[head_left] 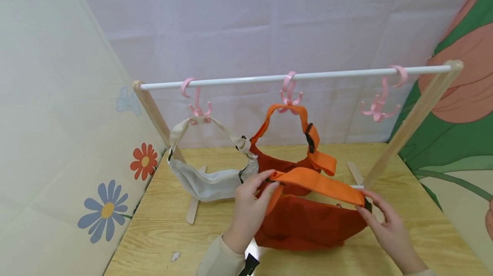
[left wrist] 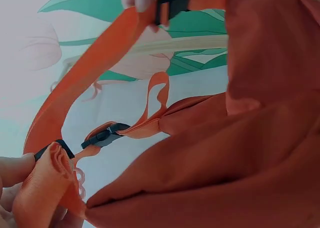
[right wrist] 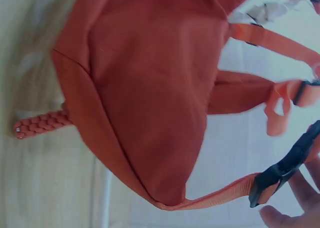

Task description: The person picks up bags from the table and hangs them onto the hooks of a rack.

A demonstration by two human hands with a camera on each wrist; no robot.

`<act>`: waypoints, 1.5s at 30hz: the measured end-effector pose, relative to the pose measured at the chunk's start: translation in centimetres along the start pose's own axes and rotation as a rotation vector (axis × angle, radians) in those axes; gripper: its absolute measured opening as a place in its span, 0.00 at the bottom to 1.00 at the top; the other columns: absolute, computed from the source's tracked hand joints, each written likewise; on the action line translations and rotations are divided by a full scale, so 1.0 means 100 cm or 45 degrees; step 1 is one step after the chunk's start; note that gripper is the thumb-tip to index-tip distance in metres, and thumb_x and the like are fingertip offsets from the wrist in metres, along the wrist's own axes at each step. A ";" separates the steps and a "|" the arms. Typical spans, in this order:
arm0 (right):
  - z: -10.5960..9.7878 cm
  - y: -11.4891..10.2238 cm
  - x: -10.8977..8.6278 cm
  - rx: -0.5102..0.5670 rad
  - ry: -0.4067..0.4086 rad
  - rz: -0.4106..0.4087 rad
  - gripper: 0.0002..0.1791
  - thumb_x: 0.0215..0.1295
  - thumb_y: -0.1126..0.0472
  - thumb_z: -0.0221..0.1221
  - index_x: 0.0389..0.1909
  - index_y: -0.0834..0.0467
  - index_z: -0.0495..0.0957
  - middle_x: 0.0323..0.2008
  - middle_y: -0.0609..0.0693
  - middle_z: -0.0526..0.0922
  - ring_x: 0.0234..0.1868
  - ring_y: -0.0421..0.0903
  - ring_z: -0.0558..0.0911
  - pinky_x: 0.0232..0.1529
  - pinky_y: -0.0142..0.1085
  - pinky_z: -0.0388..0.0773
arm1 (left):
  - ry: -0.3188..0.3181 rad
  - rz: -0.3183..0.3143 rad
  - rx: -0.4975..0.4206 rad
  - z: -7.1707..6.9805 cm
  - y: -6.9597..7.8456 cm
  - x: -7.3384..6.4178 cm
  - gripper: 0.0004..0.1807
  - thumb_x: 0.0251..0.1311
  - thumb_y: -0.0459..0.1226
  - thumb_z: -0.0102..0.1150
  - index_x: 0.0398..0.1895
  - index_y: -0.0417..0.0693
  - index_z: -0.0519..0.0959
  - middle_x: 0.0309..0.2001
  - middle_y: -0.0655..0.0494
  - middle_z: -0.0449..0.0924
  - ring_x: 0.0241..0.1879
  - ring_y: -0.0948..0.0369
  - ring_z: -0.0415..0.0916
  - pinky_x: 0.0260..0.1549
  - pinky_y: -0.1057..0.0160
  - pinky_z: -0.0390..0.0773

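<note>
Both hands hold an orange-red waist bag (head_left: pixel 308 224) up by its bright orange strap (head_left: pixel 319 182), so the bag body hangs just beneath. Near the strap's left end, the left hand (head_left: pixel 250 207) pinches the webbing beside a black slider (left wrist: pixel 62 147). At the strap's other end, the right hand (head_left: pixel 390 229) pinches it by the black buckle (right wrist: pixel 280 173). A braided red cord (right wrist: pixel 42 124) sticks out from the bag in the right wrist view. Right behind it, a second orange bag (head_left: pixel 277 162) hangs by its strap from the middle pink hook (head_left: pixel 289 92).
A white rod (head_left: pixel 239 80) on wooden legs spans the table (head_left: pixel 154 224). A pale grey bag (head_left: pixel 219 184) hangs on the left pink hook (head_left: pixel 198 105). Another pink hook (head_left: pixel 379 102) hangs from the rod's right part. Flower-printed walls stand on both sides.
</note>
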State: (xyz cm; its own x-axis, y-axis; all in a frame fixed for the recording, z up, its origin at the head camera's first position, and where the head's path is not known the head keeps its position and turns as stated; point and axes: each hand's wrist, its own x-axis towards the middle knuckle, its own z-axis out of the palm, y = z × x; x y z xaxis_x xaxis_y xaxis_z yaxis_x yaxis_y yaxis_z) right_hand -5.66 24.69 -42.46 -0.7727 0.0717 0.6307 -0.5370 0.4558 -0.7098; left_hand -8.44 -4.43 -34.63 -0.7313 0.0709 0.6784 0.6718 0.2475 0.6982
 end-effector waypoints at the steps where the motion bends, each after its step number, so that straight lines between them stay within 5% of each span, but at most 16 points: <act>1: -0.003 -0.001 0.002 0.002 0.001 0.022 0.27 0.52 0.87 0.58 0.54 0.70 0.76 0.53 0.34 0.78 0.55 0.29 0.73 0.53 0.21 0.65 | -0.012 0.011 0.004 0.000 -0.001 0.000 0.13 0.55 0.27 0.67 0.45 0.35 0.83 0.40 0.46 0.84 0.38 0.55 0.81 0.36 0.62 0.82; 5: -0.013 -0.005 0.012 0.033 0.024 0.075 0.25 0.53 0.89 0.55 0.54 0.75 0.73 0.51 0.34 0.79 0.54 0.31 0.75 0.53 0.21 0.66 | -0.073 0.045 0.025 0.001 -0.003 -0.001 0.14 0.55 0.28 0.67 0.46 0.36 0.83 0.40 0.48 0.84 0.38 0.55 0.81 0.36 0.62 0.82; 12: -0.028 -0.011 0.027 0.104 0.089 0.107 0.24 0.57 0.88 0.53 0.55 0.73 0.74 0.52 0.38 0.79 0.54 0.32 0.75 0.51 0.20 0.68 | -0.202 -0.034 0.101 0.002 0.000 -0.001 0.15 0.57 0.31 0.66 0.49 0.39 0.83 0.37 0.53 0.84 0.32 0.62 0.76 0.31 0.68 0.77; 22: -0.044 -0.020 0.051 -0.038 0.135 0.133 0.24 0.57 0.85 0.55 0.55 0.70 0.76 0.50 0.37 0.81 0.52 0.31 0.77 0.49 0.20 0.69 | -0.344 -0.106 0.157 0.003 0.002 -0.001 0.15 0.62 0.35 0.63 0.50 0.38 0.82 0.36 0.54 0.83 0.29 0.66 0.72 0.30 0.71 0.75; 27: -0.048 -0.021 0.057 -0.045 0.130 0.190 0.23 0.60 0.82 0.56 0.57 0.67 0.75 0.51 0.35 0.78 0.50 0.29 0.76 0.46 0.18 0.69 | -0.354 -0.098 0.181 0.004 0.004 0.001 0.14 0.62 0.36 0.63 0.50 0.39 0.83 0.34 0.54 0.83 0.27 0.66 0.71 0.28 0.72 0.74; 35: -0.053 -0.027 0.070 -0.066 0.144 0.101 0.24 0.59 0.83 0.55 0.56 0.66 0.77 0.50 0.41 0.81 0.52 0.32 0.76 0.51 0.21 0.69 | -0.317 -0.014 0.234 0.008 0.006 0.004 0.15 0.58 0.35 0.67 0.48 0.40 0.84 0.33 0.55 0.83 0.27 0.66 0.72 0.28 0.73 0.74; 45: -0.058 -0.028 0.079 -0.098 0.162 0.119 0.24 0.62 0.80 0.56 0.58 0.63 0.77 0.51 0.41 0.81 0.50 0.31 0.77 0.43 0.18 0.72 | -0.283 0.040 0.264 0.012 0.007 0.010 0.16 0.55 0.35 0.69 0.47 0.41 0.84 0.34 0.55 0.85 0.26 0.66 0.74 0.28 0.74 0.74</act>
State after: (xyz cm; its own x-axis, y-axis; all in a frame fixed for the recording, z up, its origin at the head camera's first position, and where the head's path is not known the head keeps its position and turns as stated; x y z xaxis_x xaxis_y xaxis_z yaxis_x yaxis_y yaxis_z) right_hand -8.31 29.14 -33.69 -0.7666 0.2266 0.6009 -0.4334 0.5079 -0.7444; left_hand -8.85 -3.02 -33.76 -0.7338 0.2861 0.6162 0.6728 0.4320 0.6006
